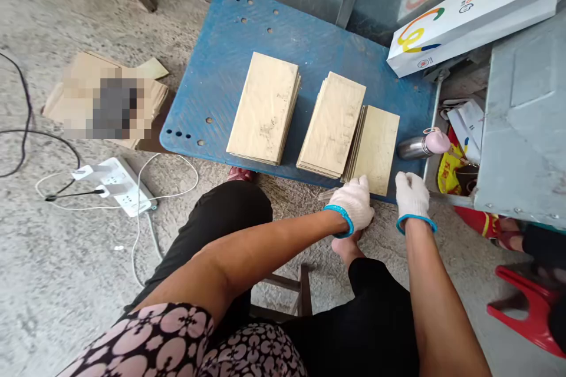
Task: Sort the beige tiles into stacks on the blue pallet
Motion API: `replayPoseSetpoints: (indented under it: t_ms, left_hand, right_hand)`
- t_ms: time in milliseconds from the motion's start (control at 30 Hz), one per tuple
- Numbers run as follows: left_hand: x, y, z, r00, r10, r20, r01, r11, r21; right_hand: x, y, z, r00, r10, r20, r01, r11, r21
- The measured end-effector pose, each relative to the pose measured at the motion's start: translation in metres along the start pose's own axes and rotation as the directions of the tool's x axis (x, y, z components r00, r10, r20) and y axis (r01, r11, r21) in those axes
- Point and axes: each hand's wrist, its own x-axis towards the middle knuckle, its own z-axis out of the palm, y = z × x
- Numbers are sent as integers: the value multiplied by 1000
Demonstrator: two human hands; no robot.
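Note:
My left hand (354,201), in a white knit glove with a blue cuff, is closed at the near edge of the right-hand pile of thin wooden boards (377,147). A pale thin strip (328,194) shows beside its knuckles; what the fingers grip is hidden. My right hand (412,194), gloved alike, has its fingers curled at the table's front edge, right of that pile and apart from it. Its palm is out of sight. Further left lie a middle stack of boards (333,121) and a left stack of boards (264,106), both with dark marks on top.
The boards rest on a blue table (221,53). A steel flask with a pink lid (415,146) lies by its right edge. Behind is a white paper bag (464,17). A grey metal cabinet (522,147) stands right; a power strip (126,185) and cables lie on the floor left.

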Motion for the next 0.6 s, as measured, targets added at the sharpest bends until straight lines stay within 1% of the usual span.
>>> replayPoseSetpoints:
  t_ms: [67,167,200,300,367,433,500,600]
  left_hand:
    - [4,2,-2,1000,-10,-16,10,1000,23]
    - [10,1,-3,994,-39,-101,41,999,15]
    - [13,-1,-2,993,-67,-100,66,998,-20]
    - [23,-6,1,981,-192,-13,188,968,-166]
    - [30,-9,2,970,-244,11,238,935,-261]
    - [36,-12,2,959,-283,21,271,891,-365]
    - [41,-15,1,950,-309,42,292,838,-461]
    - [44,-19,1,947,-320,42,294,803,-518]
  right_hand:
    - [5,2,6,998,-20,52,20,1000,10]
    - [5,4,13,988,-47,147,32,994,108]
    - [5,4,16,983,-47,176,23,990,138]
    - [6,5,28,971,-44,236,-25,959,283]
    - [8,6,37,960,-35,278,-101,883,459]
    - [9,8,45,947,-14,320,-194,771,607]
    - [10,8,51,939,19,343,-259,695,671]
    - [12,7,55,934,78,350,-312,656,687]
